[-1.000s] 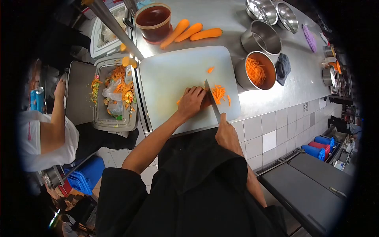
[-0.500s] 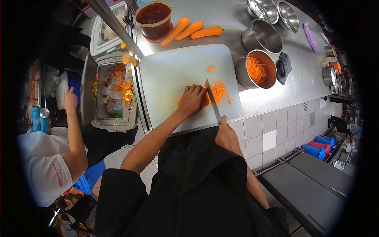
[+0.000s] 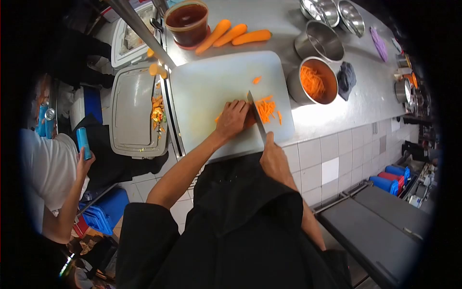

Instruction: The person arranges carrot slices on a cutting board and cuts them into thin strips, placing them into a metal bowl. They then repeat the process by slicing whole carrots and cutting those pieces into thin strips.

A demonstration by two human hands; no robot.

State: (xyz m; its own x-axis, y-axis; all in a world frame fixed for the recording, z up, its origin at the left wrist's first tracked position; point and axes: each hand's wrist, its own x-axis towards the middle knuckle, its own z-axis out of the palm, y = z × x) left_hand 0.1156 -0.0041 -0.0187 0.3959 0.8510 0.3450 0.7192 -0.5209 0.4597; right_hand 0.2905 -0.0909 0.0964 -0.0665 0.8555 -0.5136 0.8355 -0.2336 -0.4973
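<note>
My right hand (image 3: 274,157) is closed round the handle of a kitchen knife (image 3: 259,117). Its blade stands on the white cutting board (image 3: 197,91), just right of my left fingertips. With curled fingers, my left hand (image 3: 233,118) presses down on carrot pieces that it mostly hides. Cut carrot sticks (image 3: 265,110) lie in a loose pile right of the blade, and a small carrot scrap (image 3: 257,80) sits higher on the board. Beyond the board's upper right side, a steel pot (image 3: 294,89) holds more carrot strips (image 3: 312,83).
Three whole carrots (image 3: 233,35) and a tub of dark liquid (image 3: 186,24) sit behind the board. Steel bowls (image 3: 351,18), another pot (image 3: 315,43) and a dark cloth (image 3: 346,81) are to the right. Left stands a lidded scrap bin (image 3: 134,111); a co-worker's hand (image 3: 85,163) holds a blue can (image 3: 83,139).
The scrap bin's lid has come down over most of the bin. The co-worker's hand has moved lower and now holds a blue can. My knife and hands have shifted only slightly.
</note>
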